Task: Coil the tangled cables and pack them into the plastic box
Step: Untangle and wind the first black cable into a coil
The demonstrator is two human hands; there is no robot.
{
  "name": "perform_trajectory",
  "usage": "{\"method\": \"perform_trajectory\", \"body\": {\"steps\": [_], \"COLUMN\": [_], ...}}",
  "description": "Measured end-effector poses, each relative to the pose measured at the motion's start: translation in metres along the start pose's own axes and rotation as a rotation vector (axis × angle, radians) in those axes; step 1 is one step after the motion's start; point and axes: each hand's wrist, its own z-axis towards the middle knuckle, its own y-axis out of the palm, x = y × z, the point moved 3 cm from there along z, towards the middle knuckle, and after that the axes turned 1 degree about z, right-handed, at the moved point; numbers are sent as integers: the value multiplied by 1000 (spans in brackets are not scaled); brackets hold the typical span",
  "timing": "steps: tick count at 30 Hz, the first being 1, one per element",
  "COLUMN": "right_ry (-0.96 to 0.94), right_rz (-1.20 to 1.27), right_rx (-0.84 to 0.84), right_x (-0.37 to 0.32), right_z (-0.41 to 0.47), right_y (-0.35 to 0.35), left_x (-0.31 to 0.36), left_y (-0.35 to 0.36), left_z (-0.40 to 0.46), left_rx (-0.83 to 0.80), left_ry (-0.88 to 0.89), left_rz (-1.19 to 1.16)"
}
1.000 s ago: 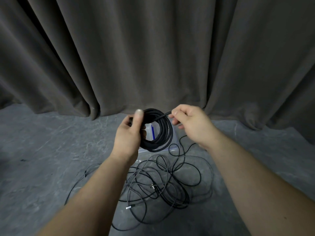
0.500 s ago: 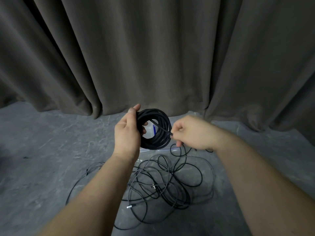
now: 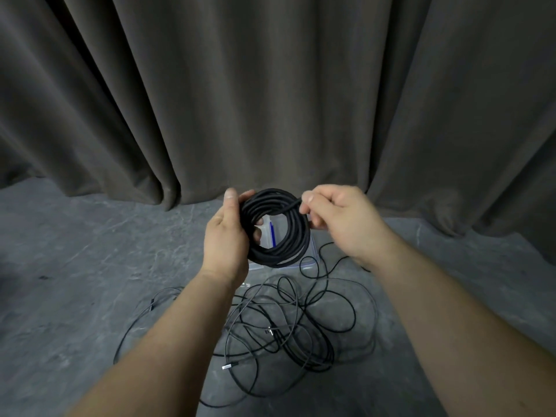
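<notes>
Coil (image 3: pixel 275 227) of black cable being held up over the plastic box (image 3: pixel 307 256), left hand (image 3: pixel 227 236) clamping its loops, right hand (image 3: pixel 340 218) pinching the tail (image 3: pixel 293 204), needing snug wrapping before lowering, tangled cables (image 3: pixel 285 323) waiting on the floor.

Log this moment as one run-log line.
left hand: grips cable coil | right hand: pinches its loose end | tangled cables: on floor | plastic box: behind coil

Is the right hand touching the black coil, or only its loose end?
Touching. In the head view the right hand pinches the loose end at the top of the coil, and its lower fingers lie against the coil's right edge. The left hand grips the other side.
</notes>
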Motion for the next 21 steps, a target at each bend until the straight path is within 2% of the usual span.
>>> {"method": "perform_trajectory", "body": {"steps": [3,5,8,10,17,21], "right_ry": [79,165,350,405,427,326], "right_rz": [241,317,396,527,715,622], "right_rx": [50,60,-69,-84,65,72], "right_x": [4,10,16,15,21,17], "right_z": [-1,-1,-2,-2,1,2], "right_y": [-1,0,8,8,-11,-19], "left_x": [2,3,5,4,-6,-5], "left_y": [1,0,2,5,13,9], "left_z": [-1,-2,-1,-1,-8,-8], "left_rx": [-34,-29,-70,-140,-470,-457], "left_ry": [-58,-58,-56,-63,-165,-207], "left_rz": [-105,-172,-264,-292,-125,-7]}}
